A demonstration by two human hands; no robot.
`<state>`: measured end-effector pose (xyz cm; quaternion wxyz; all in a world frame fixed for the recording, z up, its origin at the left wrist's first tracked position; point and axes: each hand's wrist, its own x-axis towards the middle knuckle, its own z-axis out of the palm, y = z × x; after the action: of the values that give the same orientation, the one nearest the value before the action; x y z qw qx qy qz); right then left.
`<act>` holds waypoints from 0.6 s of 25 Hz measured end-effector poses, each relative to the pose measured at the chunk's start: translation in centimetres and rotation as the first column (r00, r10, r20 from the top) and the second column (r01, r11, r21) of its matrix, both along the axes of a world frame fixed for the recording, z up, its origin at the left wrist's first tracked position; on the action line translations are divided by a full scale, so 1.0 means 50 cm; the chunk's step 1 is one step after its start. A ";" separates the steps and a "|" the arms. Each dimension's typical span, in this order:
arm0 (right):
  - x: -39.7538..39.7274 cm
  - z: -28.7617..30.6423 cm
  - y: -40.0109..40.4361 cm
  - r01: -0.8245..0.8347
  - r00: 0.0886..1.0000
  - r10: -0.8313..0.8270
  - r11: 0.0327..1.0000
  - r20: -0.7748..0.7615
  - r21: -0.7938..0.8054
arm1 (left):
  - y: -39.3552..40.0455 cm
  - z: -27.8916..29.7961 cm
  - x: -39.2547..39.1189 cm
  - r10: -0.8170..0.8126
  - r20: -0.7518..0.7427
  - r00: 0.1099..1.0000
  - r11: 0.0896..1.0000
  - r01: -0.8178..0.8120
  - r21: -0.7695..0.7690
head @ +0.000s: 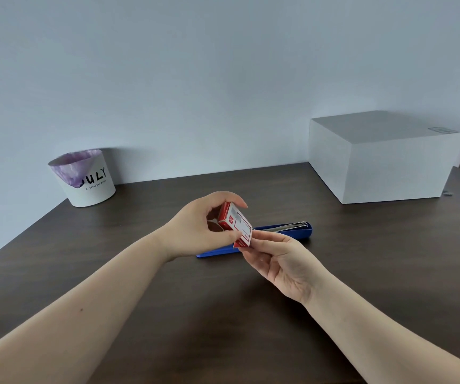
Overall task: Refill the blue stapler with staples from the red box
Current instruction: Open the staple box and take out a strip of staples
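Now: left hand [195,231] clamps red box [234,224] above table [112,273]; right hand [276,261] fingertips pinch its end flap. Blue stapler [292,233] lies open just behind. Step: opening box. Next: draw out staple strip, gently.

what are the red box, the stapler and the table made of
The red box looks like thin printed cardboard: matte faces, a folding end flap. The stapler seems glossy blue plastic, with a shiny metal rail on top. The table shows dark wood grain, probably laminate or veneer.
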<state>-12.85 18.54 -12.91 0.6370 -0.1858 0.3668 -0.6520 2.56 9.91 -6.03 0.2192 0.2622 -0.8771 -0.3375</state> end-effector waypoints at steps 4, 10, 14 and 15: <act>-0.003 0.000 -0.003 0.072 0.991 -0.074 0.997 -0.112 -0.020 | -0.003 -0.006 -0.001 -0.006 -0.024 1.000 1.000 0.006 0.014; 0.007 0.007 -0.001 0.088 0.959 -0.085 0.996 -0.272 -0.003 | -0.015 -0.013 0.009 0.036 -0.036 0.999 0.999 -0.036 0.021; 0.010 0.008 -0.003 0.069 0.997 -0.068 0.996 -0.032 0.062 | -0.011 -0.010 0.008 0.002 -0.014 1.000 1.000 -0.002 0.010; 0.009 0.007 -0.004 0.064 0.998 -0.064 0.996 -0.002 0.056 | -0.009 -0.010 0.005 -0.012 -0.011 1.000 1.000 0.012 0.001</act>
<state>-12.38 18.32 -12.55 0.6209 -0.1560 0.3908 -0.6613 2.82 9.47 -6.51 0.2217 0.2555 -0.8772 -0.3407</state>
